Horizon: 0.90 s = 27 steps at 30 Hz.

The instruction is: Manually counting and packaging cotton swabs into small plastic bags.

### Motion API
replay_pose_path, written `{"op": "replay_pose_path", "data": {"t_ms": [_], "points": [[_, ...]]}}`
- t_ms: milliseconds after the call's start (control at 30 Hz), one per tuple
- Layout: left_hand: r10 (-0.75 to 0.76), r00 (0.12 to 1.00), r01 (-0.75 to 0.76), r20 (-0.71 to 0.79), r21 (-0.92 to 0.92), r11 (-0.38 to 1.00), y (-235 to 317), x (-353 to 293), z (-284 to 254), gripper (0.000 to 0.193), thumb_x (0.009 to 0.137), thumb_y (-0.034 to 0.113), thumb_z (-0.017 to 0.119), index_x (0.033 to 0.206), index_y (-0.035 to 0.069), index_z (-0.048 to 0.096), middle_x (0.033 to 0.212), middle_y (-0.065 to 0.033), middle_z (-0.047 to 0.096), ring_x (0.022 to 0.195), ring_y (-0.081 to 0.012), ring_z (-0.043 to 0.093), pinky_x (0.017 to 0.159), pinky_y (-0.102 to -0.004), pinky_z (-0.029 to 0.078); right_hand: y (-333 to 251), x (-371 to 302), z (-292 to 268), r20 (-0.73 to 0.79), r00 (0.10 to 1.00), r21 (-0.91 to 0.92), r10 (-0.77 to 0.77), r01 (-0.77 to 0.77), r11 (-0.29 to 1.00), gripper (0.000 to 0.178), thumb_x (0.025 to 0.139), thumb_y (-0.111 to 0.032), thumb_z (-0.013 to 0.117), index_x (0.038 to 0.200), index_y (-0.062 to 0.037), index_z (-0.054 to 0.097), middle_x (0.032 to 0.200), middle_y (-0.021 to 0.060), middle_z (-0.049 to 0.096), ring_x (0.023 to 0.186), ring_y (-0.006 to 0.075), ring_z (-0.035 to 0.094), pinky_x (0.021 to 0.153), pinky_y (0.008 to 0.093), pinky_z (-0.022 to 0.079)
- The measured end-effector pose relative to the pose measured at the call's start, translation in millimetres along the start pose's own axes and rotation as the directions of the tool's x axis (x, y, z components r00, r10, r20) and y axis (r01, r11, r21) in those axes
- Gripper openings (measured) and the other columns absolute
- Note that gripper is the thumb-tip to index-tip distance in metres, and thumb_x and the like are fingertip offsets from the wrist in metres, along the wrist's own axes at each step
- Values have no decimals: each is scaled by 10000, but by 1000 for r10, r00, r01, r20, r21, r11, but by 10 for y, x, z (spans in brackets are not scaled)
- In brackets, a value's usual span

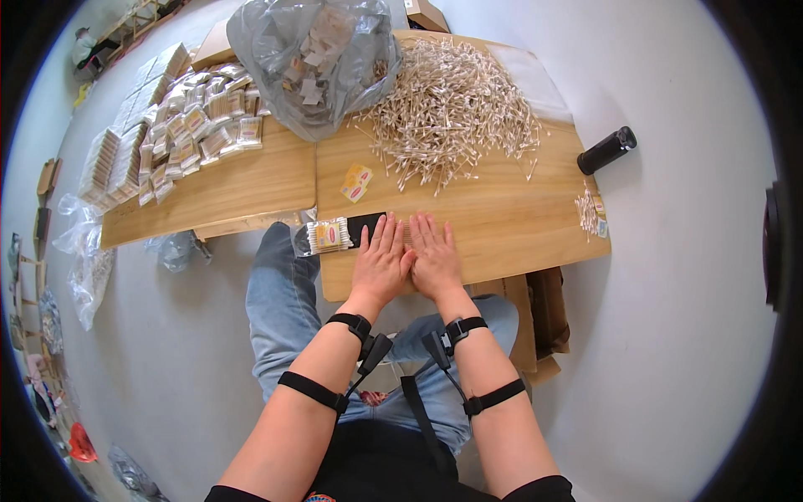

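Both hands lie palm down, side by side, at the near edge of the wooden table. My left hand (381, 261) is flat with its fingers stretched out, partly over a flat black piece (361, 227). Beside it, thumbs close together, my right hand (436, 258) also lies flat with fingers extended. A few thin sticks seem to show between the hands; what the palms cover is hidden. Left of the black piece is a clear packet of cotton swabs (328, 236) with a yellow and white label card. Two loose label cards (356, 182) lie farther off.
A large heap of loose cotton swabs (456, 109) covers the far side. Left of it stand a grey plastic bag (318, 71) and many filled packets (196, 125). A black bottle (606, 151) and a small group of swabs (586, 214) are at the right edge.
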<state>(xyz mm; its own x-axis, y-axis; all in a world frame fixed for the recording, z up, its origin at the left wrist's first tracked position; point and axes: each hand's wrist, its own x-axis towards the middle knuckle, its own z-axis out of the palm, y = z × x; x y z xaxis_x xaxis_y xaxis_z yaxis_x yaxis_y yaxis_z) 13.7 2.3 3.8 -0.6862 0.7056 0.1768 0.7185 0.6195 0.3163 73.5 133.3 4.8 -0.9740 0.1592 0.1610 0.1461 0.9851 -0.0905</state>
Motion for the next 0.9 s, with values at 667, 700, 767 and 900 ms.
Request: {"op": "replay_pose_path", "data": {"t_ms": [667, 700, 767, 900], "points": [[-3, 1000, 2, -24, -25, 1000, 9, 11, 9, 589, 1004, 414, 348, 1431, 12, 401, 1527, -164, 327, 1442, -281, 250, 1170, -494, 139, -16, 5, -47, -22, 1000, 54, 4, -2, 999, 578, 941, -281, 443, 1458, -36, 363, 1513, 138, 369, 1423, 265, 307, 1175, 486, 147], [-3, 1000, 3, -22, -24, 1000, 4, 5, 4, 589, 1004, 414, 348, 1431, 12, 401, 1527, -164, 327, 1442, -281, 250, 1170, -494, 139, -17, 2, -53, -17, 1000, 47, -1, 2, 999, 577, 941, -280, 442, 1458, -36, 363, 1511, 138, 371, 1422, 266, 309, 1175, 486, 147], [-7, 999, 7, -35, -14, 1000, 1, 7, 1, 588, 1001, 411, 357, 1431, 13, 401, 1525, -165, 331, 1441, -283, 254, 1169, -497, 139, -18, 0, -56, -12, 1000, 40, -5, 6, 999, 575, 942, -280, 441, 1457, -37, 363, 1509, 138, 373, 1421, 267, 311, 1175, 486, 147], [-7, 1000, 6, -25, -27, 1000, -1, 9, 2, 591, 997, 412, 368, 1433, 15, 398, 1522, -167, 335, 1440, -284, 256, 1169, -497, 139, -10, 0, -40, -17, 1000, 25, -3, 4, 1000, 575, 945, -288, 439, 1460, -44, 362, 1515, 137, 365, 1421, 266, 310, 1177, 484, 143]]}}
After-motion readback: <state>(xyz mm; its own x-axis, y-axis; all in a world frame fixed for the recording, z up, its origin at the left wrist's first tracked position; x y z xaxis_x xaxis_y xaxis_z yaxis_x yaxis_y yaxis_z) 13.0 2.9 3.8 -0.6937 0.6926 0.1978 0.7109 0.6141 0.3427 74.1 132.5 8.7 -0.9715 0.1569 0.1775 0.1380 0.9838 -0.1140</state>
